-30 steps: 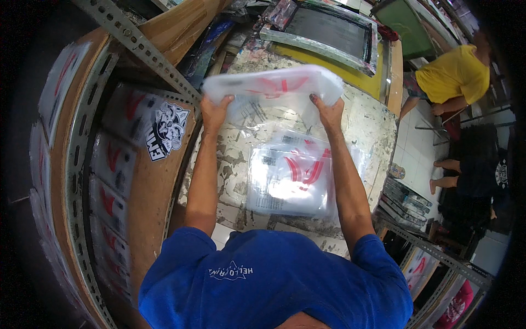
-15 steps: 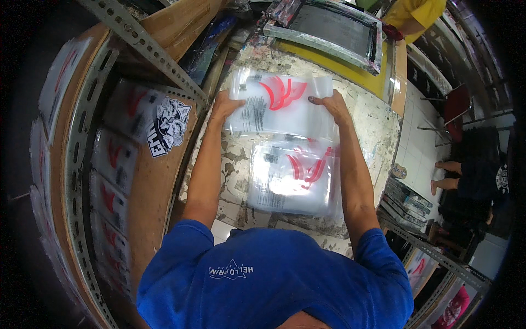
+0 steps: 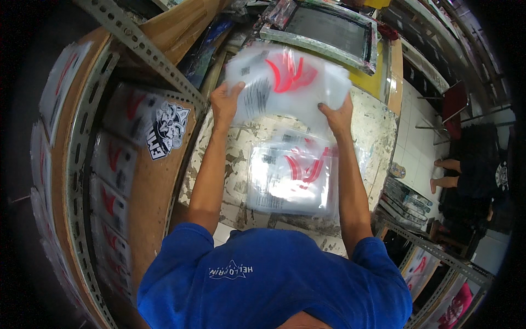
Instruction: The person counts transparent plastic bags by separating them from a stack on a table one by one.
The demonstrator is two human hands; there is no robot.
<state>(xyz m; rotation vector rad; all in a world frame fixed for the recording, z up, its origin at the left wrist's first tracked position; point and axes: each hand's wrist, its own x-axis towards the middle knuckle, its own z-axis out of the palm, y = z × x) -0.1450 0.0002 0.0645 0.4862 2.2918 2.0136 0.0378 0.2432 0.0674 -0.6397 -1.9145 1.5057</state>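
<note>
A fanned stack of clear plastic bags point(image 3: 255, 68) with red curved marks and black print is raised over the far part of a worn, paint-stained table point(image 3: 373, 134). My left hand point(image 3: 225, 104) grips its left edge, thumb on top. At the right edge my right hand point(image 3: 338, 114) pinches the same stack, its thumb tip dark. Closer to my body, a second pile of clear printed bags point(image 3: 268, 186) lies flat on the table, shiny with glare, next to my right forearm. Fingers under the raised stack are hidden.
A screen-printing frame point(image 3: 329, 30) rests on a yellow board point(image 3: 384, 71) at the far end. Metal-edged shelving point(image 3: 82, 159) on my left carries more printed bags point(image 3: 114, 159). To the right are a red-seated chair point(image 3: 454, 104) and another person's bare legs point(image 3: 446, 174).
The held bags have moved slightly farther away and spread out into a fan with uneven edges. My right hand has shifted down along their side. The person in yellow has mostly left view.
</note>
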